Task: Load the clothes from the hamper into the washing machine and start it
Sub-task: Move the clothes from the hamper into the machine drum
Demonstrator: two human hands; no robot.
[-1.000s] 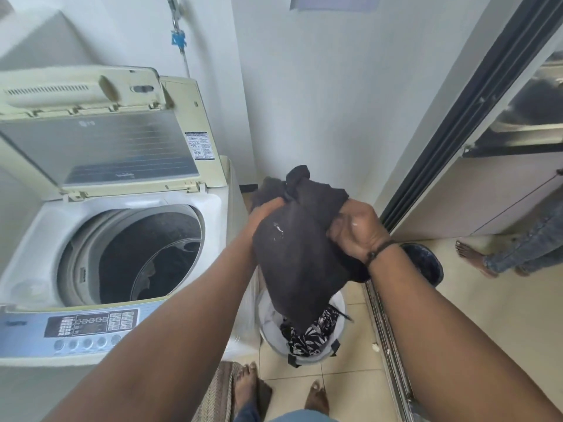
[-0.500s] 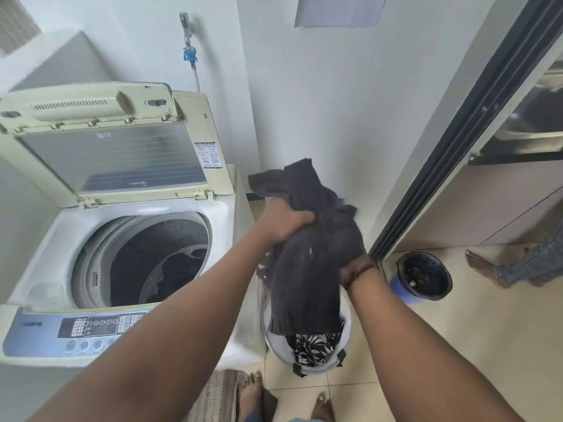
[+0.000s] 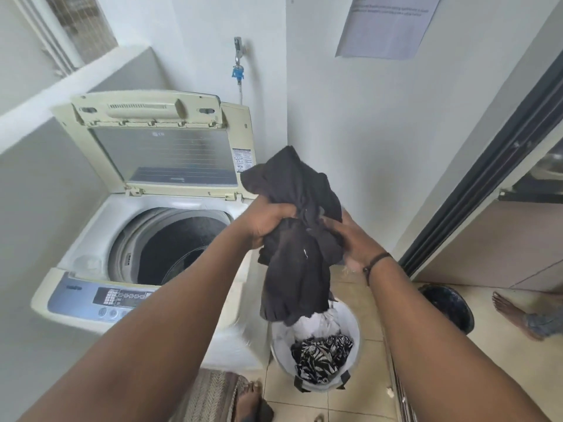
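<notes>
Left hand (image 3: pixel 268 222) fisted round a bunch of dark garment (image 3: pixel 297 239), fingers curled into the cloth. Right hand (image 3: pixel 355 239) grips the same garment from the other side, thumb and fingers pinching a fold; thin dark band on that wrist. Garment: soft, matte, charcoal-black, crumpled, upper part bulging above the hands, lower part hanging limp just over the hamper (image 3: pixel 353 322).

Hamper: round, white, on the tiled floor (image 3: pixel 365 400) against the washer's right side. Holds white cloth and a black-and-white patterned piece.

Washing machine (image 3: pixel 91 239): top-loader, cream plastic, lid (image 3: pixel 164 153) raised upright with a clear ribbed panel. Drum (image 3: pixel 179 239) round and dark; contents not discernible. Blue-grey control panel (image 3: pixel 91 295) along the front edge.

Dark round bucket (image 3: pixel 447 306) on the floor right of the hamper. Striped woven mat (image 3: pixel 210 394) at the washer's front.
</notes>
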